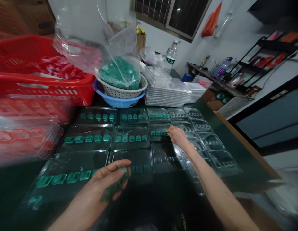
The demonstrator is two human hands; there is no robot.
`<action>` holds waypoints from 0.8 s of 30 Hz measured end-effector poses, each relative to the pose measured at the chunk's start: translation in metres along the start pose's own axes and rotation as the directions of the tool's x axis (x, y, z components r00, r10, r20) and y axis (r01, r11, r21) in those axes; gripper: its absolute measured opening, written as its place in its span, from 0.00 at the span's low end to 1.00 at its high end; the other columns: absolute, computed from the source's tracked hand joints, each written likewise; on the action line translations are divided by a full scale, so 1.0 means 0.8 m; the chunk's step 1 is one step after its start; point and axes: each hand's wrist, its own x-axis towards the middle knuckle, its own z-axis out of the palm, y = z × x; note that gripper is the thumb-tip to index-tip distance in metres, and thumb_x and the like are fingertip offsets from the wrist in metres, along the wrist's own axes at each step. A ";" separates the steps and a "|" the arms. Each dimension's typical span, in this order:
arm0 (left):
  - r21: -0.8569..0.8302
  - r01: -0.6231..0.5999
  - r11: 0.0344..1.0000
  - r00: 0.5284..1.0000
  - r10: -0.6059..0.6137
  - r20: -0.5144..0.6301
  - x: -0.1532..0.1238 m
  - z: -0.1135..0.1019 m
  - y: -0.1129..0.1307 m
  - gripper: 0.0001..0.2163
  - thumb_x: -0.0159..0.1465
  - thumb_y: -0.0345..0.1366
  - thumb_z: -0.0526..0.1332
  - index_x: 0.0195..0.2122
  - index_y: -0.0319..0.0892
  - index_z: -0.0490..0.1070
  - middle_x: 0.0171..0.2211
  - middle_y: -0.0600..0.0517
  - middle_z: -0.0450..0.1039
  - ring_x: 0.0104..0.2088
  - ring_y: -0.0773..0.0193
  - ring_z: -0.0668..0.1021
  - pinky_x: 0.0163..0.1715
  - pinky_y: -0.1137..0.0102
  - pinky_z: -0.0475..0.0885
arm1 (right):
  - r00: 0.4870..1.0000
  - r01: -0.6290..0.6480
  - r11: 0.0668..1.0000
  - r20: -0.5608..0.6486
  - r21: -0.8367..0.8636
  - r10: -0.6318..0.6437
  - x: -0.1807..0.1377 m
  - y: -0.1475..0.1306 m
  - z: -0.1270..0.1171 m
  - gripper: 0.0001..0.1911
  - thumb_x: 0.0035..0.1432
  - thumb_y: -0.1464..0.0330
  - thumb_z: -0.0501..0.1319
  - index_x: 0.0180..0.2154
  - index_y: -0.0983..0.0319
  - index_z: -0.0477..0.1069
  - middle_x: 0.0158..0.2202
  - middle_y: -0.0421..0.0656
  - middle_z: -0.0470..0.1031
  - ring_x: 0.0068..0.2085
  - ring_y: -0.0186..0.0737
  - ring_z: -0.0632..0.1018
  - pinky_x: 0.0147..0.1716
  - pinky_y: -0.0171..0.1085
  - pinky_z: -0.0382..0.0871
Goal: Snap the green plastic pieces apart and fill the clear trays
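My left hand [110,179] is cupped near the front of the table, its fingers curled round several small green translucent plastic pieces [112,189]. Further off, my right hand [177,134] pinches at the right end of a row of green pieces [158,133] in a clear plastic tray [161,127]; the fingertips hide most of what they hold. Clear trays lie in rows across the dark table. Those on the left carry rows of green pieces [89,138], while the trays on the right [215,140] show bare slots.
A red basket [43,85] of red-and-pink pieces stands at the left, behind stacked trays with red pieces [21,138]. At the back are a bag of green pieces [120,72] in a grey colander [115,93], a blue basin [120,102] and stacked clear trays [168,93].
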 end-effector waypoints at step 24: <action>-0.288 -0.011 0.958 0.979 0.069 0.193 0.006 0.015 -0.020 0.06 0.52 0.33 0.65 0.29 0.38 0.71 0.24 0.53 0.68 0.22 0.70 0.71 0.18 0.76 0.59 | 0.969 0.230 0.273 -0.194 0.934 -0.150 -0.129 -0.179 -0.033 0.13 0.53 0.70 0.59 0.43 0.55 0.71 0.36 0.40 0.70 0.30 0.31 0.71 0.29 0.33 0.67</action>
